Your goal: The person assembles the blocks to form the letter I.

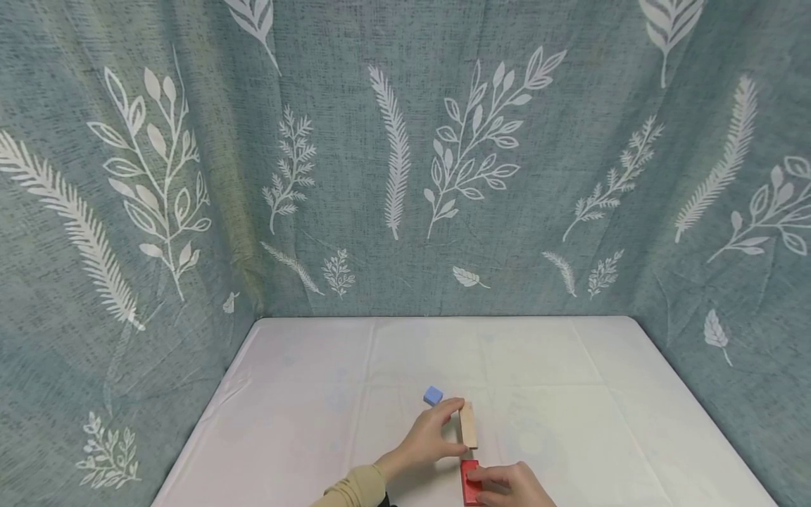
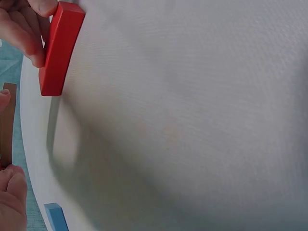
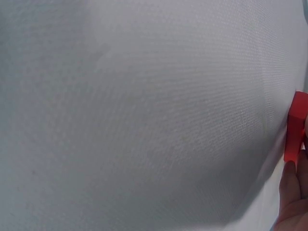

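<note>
My left hand (image 1: 426, 438) pinches a plain wooden block (image 1: 468, 427) lengthwise, its thumb at the near end and a finger at the far end. In the left wrist view the same wooden block (image 2: 8, 125) shows at the left edge. A red block (image 1: 469, 496), also long, is gripped by the fingers of my right hand (image 1: 516, 484), just nearer than the wooden one. The right wrist view catches only part of the red block (image 3: 295, 126) and fingers. Beyond my left hand lies a small blue block (image 1: 434, 396).
A white cloth (image 1: 304, 394) covers the table, with folds running across it. Green-blue curtains (image 1: 355, 176) printed with pale leaves hang behind the table and along both sides.
</note>
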A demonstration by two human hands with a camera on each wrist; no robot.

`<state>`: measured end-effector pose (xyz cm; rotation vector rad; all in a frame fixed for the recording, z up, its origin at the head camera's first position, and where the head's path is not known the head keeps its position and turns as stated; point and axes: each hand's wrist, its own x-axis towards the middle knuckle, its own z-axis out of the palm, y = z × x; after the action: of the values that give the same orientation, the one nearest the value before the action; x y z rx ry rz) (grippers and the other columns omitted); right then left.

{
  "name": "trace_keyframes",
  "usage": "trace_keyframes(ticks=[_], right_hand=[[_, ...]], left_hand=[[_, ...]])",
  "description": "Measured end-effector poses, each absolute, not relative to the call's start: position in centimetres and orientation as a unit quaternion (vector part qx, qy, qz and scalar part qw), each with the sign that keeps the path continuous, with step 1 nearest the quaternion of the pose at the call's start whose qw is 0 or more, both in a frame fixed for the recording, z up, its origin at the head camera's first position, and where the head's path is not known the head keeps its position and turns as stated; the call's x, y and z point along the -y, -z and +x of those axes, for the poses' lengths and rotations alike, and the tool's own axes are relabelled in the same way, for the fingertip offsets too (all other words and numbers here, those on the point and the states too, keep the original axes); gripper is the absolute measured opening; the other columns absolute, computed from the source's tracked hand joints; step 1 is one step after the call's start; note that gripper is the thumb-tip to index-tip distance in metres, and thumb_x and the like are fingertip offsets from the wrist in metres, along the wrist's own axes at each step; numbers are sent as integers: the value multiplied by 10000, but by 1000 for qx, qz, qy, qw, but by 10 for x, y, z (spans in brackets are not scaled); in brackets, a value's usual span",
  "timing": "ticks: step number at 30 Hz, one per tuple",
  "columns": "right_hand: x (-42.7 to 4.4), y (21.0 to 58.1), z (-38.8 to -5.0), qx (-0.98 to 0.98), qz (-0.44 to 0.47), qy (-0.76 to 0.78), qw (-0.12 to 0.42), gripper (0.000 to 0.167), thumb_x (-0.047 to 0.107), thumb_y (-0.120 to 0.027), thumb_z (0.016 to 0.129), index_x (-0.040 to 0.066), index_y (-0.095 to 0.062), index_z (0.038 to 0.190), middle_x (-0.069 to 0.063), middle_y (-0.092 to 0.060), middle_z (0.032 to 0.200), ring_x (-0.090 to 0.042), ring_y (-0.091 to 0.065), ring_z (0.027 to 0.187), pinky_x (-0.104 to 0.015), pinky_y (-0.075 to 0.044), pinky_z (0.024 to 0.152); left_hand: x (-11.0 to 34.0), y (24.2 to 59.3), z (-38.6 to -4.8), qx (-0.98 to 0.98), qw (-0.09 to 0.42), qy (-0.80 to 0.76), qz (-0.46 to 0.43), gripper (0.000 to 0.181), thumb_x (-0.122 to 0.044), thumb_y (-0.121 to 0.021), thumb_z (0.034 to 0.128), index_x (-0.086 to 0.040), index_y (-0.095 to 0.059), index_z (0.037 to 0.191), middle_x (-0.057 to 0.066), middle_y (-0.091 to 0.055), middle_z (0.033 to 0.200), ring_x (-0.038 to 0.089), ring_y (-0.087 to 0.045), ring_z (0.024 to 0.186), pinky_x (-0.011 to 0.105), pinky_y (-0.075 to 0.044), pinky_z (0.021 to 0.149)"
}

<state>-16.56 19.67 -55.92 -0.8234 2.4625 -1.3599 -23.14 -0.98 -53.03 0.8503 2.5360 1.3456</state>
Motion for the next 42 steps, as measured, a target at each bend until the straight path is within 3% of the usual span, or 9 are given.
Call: trace_keyframes(ticks=[17,42], right_hand=[[-197,561,-165,-828,-283,474,99,325,253,-686,853,29,-703,1088,-107,-725,1042,-4,-640,993,-117,-538,810],[-197,561,-165,-835,-289,459,88,309,243,-687,853,41,-708,1086,-94,-727,1042,-9,-640,1007,-130,-545,819]], left_hand=[[9,539,-229,-861,96,-420,270,718,-151,-815,711,15,-489,1328,157,-509,1389,299,-498,1277,298,-493,1034],[10,547,-229,-870,115,-402,260,684,-211,-798,736,20,-510,1311,146,-534,1368,302,-494,1282,336,-456,1077]])
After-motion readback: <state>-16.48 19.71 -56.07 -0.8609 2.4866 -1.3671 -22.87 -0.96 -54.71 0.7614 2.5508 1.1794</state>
